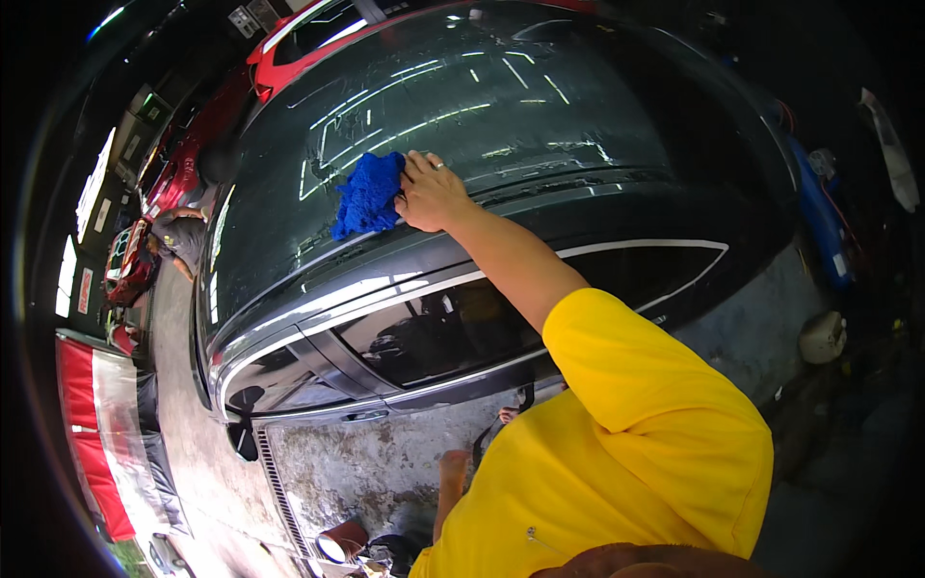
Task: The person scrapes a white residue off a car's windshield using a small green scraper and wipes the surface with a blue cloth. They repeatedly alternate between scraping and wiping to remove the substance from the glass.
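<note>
- Dark car (453,144): fills most of the view. Roof glossy, with patches that look wet; a smooth panel like this probably lets cloth or palm skid if pressed hard.
- Red car (279,72): beyond the roof, far side.
- Person in yellow shirt (665,433): beside the dark car, right arm stretched over its side windows. A long reach; could lose balance or lean on the trim, and fabric could drag on the door if the body tips in.
- Co-worker (183,239): bent over near the car's front end, well apart from the cloth.
- Reddish bucket (344,539): on the floor near the shirt's lower left; possible trip if someone steps back blind.
- Blue cloth (369,196): bunched on the roof, near side. Any grit in its folds could scratch the paint.
- Right hand (432,197): on the roof, touching the cloth's right edge; can't tell if fingers grip it. Left hand: can't make it out.
- Ring (438,167): on a right-hand finger; metal could mark the paint if it touches.
</note>
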`<state>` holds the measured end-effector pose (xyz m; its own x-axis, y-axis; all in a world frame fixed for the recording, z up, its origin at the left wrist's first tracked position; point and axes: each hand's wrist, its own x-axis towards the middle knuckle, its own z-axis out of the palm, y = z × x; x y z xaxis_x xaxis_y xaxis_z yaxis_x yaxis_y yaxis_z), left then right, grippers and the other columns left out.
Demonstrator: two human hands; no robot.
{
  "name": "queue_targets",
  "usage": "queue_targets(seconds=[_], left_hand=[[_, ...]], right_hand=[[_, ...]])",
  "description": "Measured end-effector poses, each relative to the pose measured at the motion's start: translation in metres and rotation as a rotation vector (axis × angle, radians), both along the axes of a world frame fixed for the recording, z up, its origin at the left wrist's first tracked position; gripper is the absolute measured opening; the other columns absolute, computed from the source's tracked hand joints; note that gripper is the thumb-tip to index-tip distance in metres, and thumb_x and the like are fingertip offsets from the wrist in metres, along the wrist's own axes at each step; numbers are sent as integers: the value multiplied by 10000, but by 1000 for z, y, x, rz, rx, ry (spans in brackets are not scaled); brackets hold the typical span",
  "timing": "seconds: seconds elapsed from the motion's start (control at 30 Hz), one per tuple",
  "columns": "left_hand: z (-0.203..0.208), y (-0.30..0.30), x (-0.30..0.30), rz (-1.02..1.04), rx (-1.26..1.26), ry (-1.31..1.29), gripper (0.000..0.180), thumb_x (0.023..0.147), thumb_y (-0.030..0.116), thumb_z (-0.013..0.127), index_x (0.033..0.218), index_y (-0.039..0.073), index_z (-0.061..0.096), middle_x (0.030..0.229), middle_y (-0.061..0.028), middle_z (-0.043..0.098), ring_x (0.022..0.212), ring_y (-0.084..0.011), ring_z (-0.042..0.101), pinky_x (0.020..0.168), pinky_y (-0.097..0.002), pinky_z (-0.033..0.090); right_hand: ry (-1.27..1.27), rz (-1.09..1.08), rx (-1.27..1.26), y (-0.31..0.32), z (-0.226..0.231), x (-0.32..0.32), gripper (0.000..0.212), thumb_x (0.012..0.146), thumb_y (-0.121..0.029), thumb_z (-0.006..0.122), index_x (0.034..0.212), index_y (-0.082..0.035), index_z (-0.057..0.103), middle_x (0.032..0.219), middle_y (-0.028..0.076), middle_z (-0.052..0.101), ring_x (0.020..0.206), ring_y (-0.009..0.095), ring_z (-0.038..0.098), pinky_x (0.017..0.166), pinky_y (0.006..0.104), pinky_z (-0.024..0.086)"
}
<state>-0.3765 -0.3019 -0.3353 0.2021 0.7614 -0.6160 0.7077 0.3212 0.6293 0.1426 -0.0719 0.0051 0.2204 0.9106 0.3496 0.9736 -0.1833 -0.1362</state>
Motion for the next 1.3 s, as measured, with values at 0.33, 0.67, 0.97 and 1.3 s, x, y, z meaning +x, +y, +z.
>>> queue_targets(seconds=[0.33, 0.67, 0.97, 1.3], left_hand=[[-92, 33, -102, -516, 529, 142, 302, 773, 396, 795, 808, 101, 741, 742, -140, 683, 717, -335, 655, 639, -459, 507], [-69, -21, -75, -703, 152, 483, 539, 848, 482, 702, 1194, 68, 717, 1156, -208, 721, 1085, -390, 691, 874, -481, 554], [-147, -162, -66, 338, -384, 210, 579, 841, 450, 716, 1190, -11, 708, 1292, -260, 652, 1239, -417, 606, 1004, -457, 510], [127, 139, 20, 521, 795, -2, 368, 875, 180, 711, 1202, 29, 638, 1213, -190, 638, 1194, -390, 591, 993, -433, 488]], right_hand=[[-201, 27, -120, -7, 37, -14, 497, 991, -361, 481, 1288, 2, 646, 1531, 229, 459, 1472, 368, 370, 1203, 515, 292], [-772, 333, 121, 65, -78, 171, 339, 1046, -216, 451, 1247, -12, 631, 1214, 257, 660, 1169, 442, 596, 1051, 542, 449], [-314, 173, -77, 58, -70, 107, 510, 1040, -310, 388, 1261, 85, 622, 1405, 288, 551, 1334, 456, 470, 1158, 507, 331], [-301, -14, -178, 24, -22, 20, 494, 1016, -305, 492, 1411, -11, 522, 1507, 185, 478, 1444, 398, 381, 1207, 522, 276]])
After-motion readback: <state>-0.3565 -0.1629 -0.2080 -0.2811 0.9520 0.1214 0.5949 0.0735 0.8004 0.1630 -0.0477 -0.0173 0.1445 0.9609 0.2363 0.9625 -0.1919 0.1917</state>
